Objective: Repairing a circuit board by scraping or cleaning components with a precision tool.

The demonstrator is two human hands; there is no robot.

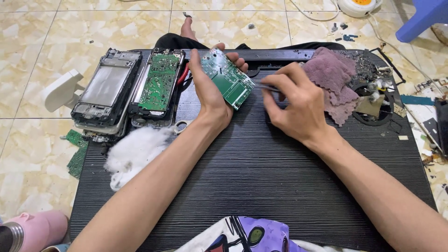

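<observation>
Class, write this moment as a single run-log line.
left hand: holds circuit board | right hand: pinches thin tool at board | surface: black table

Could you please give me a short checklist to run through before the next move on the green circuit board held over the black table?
1. Board held firmly: ok. The left hand cradles the green circuit board from below, tilted.
2. Tool in hand: ok. The right hand pinches a thin tool, tip toward the board's edge.
3. Tool tip on the board: cannot tell.
4. White residue on the board's upper part: not ok, a patch shows.
5. Wiping material within reach: ok. Purple cloth lies beside the right hand, white cotton by the left forearm.
6. Opened devices apart from both hands: ok.
</observation>
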